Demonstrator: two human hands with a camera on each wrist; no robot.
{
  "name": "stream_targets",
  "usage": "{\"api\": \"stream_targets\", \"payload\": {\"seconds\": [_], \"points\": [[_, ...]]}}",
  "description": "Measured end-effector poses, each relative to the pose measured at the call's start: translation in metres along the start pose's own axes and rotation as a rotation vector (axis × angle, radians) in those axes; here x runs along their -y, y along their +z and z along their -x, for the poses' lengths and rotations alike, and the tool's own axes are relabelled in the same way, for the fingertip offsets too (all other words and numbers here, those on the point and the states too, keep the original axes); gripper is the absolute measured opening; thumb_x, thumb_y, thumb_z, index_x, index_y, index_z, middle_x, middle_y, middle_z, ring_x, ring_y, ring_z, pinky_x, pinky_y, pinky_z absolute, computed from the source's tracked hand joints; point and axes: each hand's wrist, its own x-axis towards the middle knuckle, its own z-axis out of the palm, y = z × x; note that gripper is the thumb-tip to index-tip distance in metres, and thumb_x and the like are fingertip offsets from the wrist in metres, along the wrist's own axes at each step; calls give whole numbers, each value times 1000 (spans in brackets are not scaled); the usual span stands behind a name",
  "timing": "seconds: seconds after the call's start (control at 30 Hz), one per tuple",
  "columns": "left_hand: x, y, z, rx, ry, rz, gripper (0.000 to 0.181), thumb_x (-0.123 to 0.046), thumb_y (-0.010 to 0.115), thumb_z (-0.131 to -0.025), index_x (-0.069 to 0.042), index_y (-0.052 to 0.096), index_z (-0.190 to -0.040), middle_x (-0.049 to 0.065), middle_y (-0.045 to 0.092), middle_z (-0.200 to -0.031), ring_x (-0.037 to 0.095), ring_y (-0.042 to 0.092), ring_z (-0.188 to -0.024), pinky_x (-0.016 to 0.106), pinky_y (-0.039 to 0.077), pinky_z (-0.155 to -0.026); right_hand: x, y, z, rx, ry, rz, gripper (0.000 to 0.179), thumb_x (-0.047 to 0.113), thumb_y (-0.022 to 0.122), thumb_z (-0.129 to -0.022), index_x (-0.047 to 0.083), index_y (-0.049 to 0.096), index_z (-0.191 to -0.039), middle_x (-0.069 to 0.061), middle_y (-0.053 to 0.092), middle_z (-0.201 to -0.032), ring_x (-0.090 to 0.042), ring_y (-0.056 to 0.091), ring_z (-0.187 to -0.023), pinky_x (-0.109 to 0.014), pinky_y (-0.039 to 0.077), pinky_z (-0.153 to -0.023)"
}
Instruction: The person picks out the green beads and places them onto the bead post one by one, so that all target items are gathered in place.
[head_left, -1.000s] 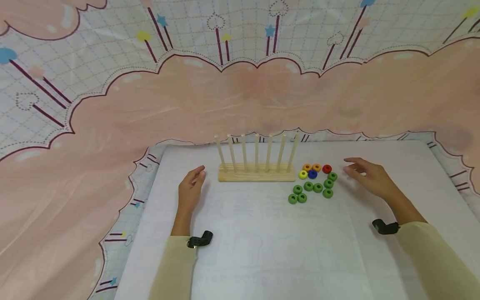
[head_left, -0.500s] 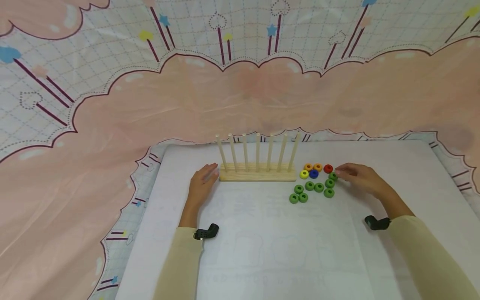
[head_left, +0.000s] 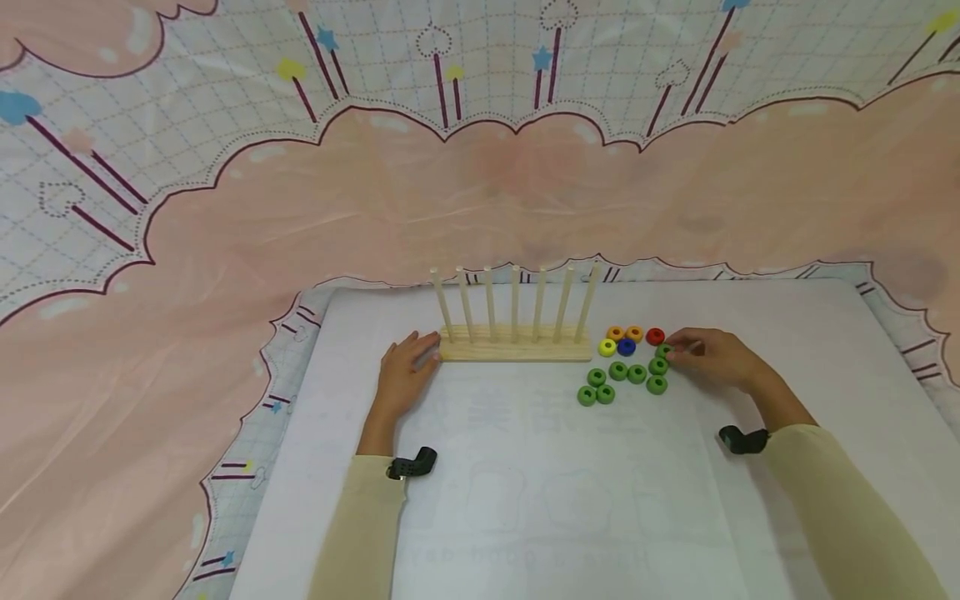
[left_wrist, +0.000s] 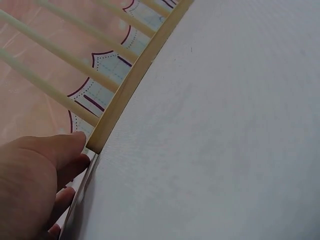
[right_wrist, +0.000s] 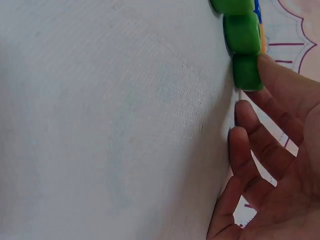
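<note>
A pale wooden base with several upright pegs (head_left: 516, 352) stands on the white table. My left hand (head_left: 405, 379) is at its left end; in the left wrist view, the thumb (left_wrist: 70, 147) touches the end of the base, fingers fairly straight. My right hand (head_left: 716, 358) is at the right side of the beads. Its thumb and index finger pinch a green bead (right_wrist: 247, 72), the farthest of a short row of green ones (head_left: 657, 366). Just beyond lies a red bead (head_left: 656, 337). Two orange beads (head_left: 634, 334), a yellow bead (head_left: 607, 347) and a blue bead (head_left: 626, 347) lie nearby.
More green beads (head_left: 596, 377) lie to the right of and in front of the base. The white tabletop (head_left: 525, 483) reaches toward me. A peach patterned cloth (head_left: 480, 200) hangs behind the table. Dark wrist cameras (head_left: 412, 463) sit on both sleeves.
My left hand has moved right and now touches the base's end. My right hand has moved left to the green bead and closed finger and thumb on it.
</note>
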Motion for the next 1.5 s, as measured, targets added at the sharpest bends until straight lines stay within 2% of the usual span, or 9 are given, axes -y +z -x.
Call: {"api": "stream_targets", "payload": {"seconds": [0.23,0.37,0.7,0.83,1.07,1.13,1.3,1.37,1.5], "points": [[-2,-2,2,0,11,-35,41,-26,64,-101,-13,63,-140,8,62,-145,35,40,-149,61,14,-125,2,3,-1,-2,-26,-4,40,34,63,-102,10,62,-134,-12,62,-115,-34,55,-112,-53,52,-94],[-1,-3,3,-3,13,-34,40,-25,64,-101,-13,64,-140,8,63,-143,35,40,-149,61,14,-125,2,4,0,-16,-57,5,38,34,62,-103,10,62,-132,-11,62,-114,-35,56,-113,-56,51,-96],[-2,0,3,-15,38,-18,37,-21,65,-101,-15,66,-138,7,64,-142,37,39,-149,65,14,-124,-1,-1,7,-87,-38,-4,50,46,59,-102,6,60,-132,-21,65,-128,-42,57,-121,-62,50,-98],[-3,0,3,-17,45,-17,35,-22,63,-102,-16,67,-136,5,63,-143,37,38,-150,65,13,-123,2,-2,10,-149,-58,-29,52,50,61,-100,7,63,-130,-19,67,-124,-38,58,-118,-56,52,-96],[-3,2,2,3,60,-42,36,-20,62,-102,-18,66,-138,3,61,-145,39,36,-150,68,12,-122,13,-2,17,-226,-92,-79,45,47,70,-95,10,67,-121,-11,70,-111,-30,62,-108,-36,54,-87],[-2,2,2,16,69,-54,37,-22,61,-103,-19,65,-139,2,60,-146,38,35,-151,68,11,-122,18,-3,19,-235,-110,-103,42,44,71,-96,11,66,-121,-11,70,-112,-30,63,-109,-35,55,-89],[-3,1,3,58,83,-90,39,-24,60,-103,-23,62,-142,-2,59,-147,36,32,-153,67,7,-122,31,-3,23,-211,-135,-202,46,42,70,-96,13,63,-132,-12,69,-121,-26,66,-109,-22,56,-88],[-5,1,4,73,87,-103,40,-25,60,-104,-24,61,-143,-4,58,-148,35,31,-154,67,6,-123,36,-4,24,-195,-113,-267,53,46,68,-97,14,61,-138,-11,66,-128,-25,66,-113,-26,56,-93],[-6,2,4,79,95,-113,41,-26,59,-104,-25,59,-145,-5,56,-150,35,30,-154,66,4,-122,47,-8,26,-177,-22,-387,66,58,66,-93,19,55,-145,-5,57,-144,-29,54,-134,-56,45,-112]]}}
